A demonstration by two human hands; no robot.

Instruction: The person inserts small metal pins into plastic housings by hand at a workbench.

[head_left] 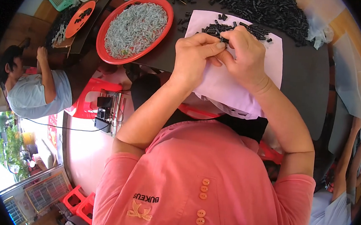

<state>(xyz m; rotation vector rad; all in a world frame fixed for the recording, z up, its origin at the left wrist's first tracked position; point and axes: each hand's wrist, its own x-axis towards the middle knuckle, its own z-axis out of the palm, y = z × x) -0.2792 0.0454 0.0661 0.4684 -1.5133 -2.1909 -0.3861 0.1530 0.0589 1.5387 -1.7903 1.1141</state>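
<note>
My left hand (197, 55) and my right hand (246, 54) meet over a pale pink cloth (232, 89) that hangs off the near table edge. Thumbs and fingertips of both are closed around one small black plastic piece (223, 39), mostly hidden by the fingers. Just beyond the fingertips, a small pile of short black tubular pieces (253, 30) is spread on the cloth. A few small clear bits (269, 40) lie at the right side of that pile.
Left on the dark table (306, 79) stands a red basin (100, 40) full of small clear plastic parts (134, 32). A large heap of black pieces (263, 7) covers the back, beside a clear plastic bag (320, 35). One person (38, 86) sits at left; another's arm (347, 153) shows at right.
</note>
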